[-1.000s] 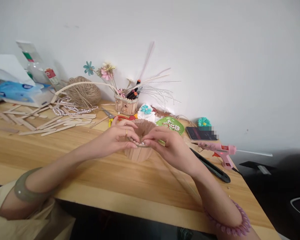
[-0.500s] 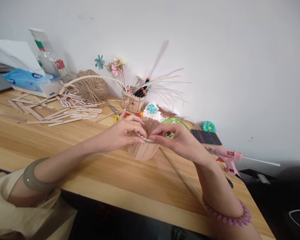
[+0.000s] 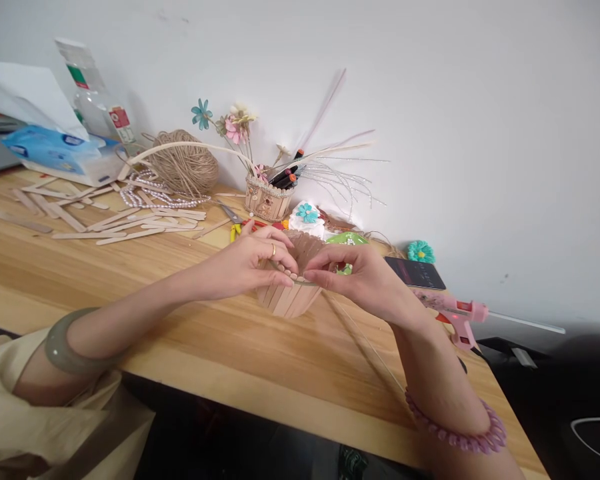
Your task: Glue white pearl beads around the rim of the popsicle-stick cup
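Observation:
A small basket of upright wooden craft sticks (image 3: 287, 301) stands on the table in front of me. My left hand (image 3: 260, 263) grips its near rim, thumb outside and fingers over the inside. My right hand (image 3: 353, 277) pinches thumb and forefinger together at the same rim, a little to the right. A thin strip of trim runs along the rim under my fingers. From there a thin pale cord (image 3: 365, 340) trails across the table towards my right forearm. My fingers hide much of the rim and the exact pinch point.
Loose craft sticks (image 3: 130, 227), bead strings (image 3: 165, 200) and a twine ball (image 3: 183, 163) lie left. Behind are scissors (image 3: 233, 213) and a decorated holder with pens and flowers (image 3: 267, 200). A phone (image 3: 416, 272) and pink glue gun (image 3: 457, 313) lie right.
The view has shifted slightly. Both hands stay at the basket's rim in nearly the same grip, with only slight finger movement, if any.

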{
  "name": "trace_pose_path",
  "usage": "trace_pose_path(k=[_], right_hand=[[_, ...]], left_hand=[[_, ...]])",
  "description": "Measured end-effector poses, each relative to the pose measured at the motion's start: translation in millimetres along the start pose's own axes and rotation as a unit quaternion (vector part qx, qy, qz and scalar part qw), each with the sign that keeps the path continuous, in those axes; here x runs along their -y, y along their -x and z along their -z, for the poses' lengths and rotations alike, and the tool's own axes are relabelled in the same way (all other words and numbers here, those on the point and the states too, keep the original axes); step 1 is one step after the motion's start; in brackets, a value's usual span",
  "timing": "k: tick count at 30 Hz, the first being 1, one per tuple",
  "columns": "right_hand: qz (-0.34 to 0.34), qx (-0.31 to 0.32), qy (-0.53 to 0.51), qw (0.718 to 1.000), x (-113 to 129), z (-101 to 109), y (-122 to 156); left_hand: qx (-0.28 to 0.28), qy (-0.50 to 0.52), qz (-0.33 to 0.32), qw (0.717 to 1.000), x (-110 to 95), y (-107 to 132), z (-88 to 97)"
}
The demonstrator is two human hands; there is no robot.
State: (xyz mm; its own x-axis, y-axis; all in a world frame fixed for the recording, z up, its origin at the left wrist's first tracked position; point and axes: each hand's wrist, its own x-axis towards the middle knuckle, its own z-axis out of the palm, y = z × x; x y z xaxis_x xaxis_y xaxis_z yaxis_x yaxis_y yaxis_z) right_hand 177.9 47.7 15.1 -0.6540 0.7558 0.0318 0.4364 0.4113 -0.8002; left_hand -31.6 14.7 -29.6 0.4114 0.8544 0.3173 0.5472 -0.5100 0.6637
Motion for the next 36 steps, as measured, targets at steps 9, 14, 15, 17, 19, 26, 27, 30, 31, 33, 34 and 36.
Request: trace_pose_path(k=[9,14,15,17,19,26,27,30,31,33,34,36], right_hand=[[-0.036,-0.022,-0.068,0.997,-2.4,-1.7,-2.0],[-0.027,-0.017,-0.046,0.998,-1.6,-1.3,-1.2],[-0.022,-0.013,-0.045,0.999,-1.4,-1.2,-1.2],[-0.012,-0.005,-0.043,0.999,-1.5,-1.0,-1.3],[-0.005,0.002,-0.045,0.999,-2.0,-0.9,-1.6],[-0.009,0.006,-0.034,0.999,0.7,-1.1,-1.2],[-0.014,0.004,-0.029,0.999,1.4,-1.1,-1.1],[-0.023,0.003,-0.018,1.000,2.7,-1.2,-0.9],[-0.023,0.004,-0.018,1.000,2.8,-1.4,-0.9],[-0.024,0.005,-0.018,1.000,2.6,-1.7,-1.2],[-0.024,0.005,-0.018,1.000,2.4,-1.8,-1.3],[-0.026,0.007,-0.014,1.000,1.9,-1.7,-1.7]], left_hand=[[0.002,0.014,0.013,1.000,-0.6,0.2,-0.5],[-0.005,0.017,0.009,1.000,0.9,-0.1,-1.9],[-0.007,0.016,0.006,1.000,1.3,-0.3,-2.2],[-0.006,0.015,0.000,1.000,2.0,-0.6,-2.6],[-0.005,0.014,-0.002,1.000,2.4,-0.6,-2.9],[-0.017,0.027,-0.003,0.999,2.9,-0.1,-3.8],[-0.017,0.028,-0.004,0.999,2.9,-0.1,-3.9],[-0.010,0.028,-0.003,1.000,2.8,-0.3,-4.1],[-0.009,0.028,-0.002,1.000,2.7,-0.3,-4.2],[-0.011,0.028,0.000,1.000,2.6,-0.3,-4.4],[-0.012,0.027,0.001,1.000,2.6,-0.2,-4.6],[-0.015,0.025,0.005,1.000,2.8,0.0,-5.1]])
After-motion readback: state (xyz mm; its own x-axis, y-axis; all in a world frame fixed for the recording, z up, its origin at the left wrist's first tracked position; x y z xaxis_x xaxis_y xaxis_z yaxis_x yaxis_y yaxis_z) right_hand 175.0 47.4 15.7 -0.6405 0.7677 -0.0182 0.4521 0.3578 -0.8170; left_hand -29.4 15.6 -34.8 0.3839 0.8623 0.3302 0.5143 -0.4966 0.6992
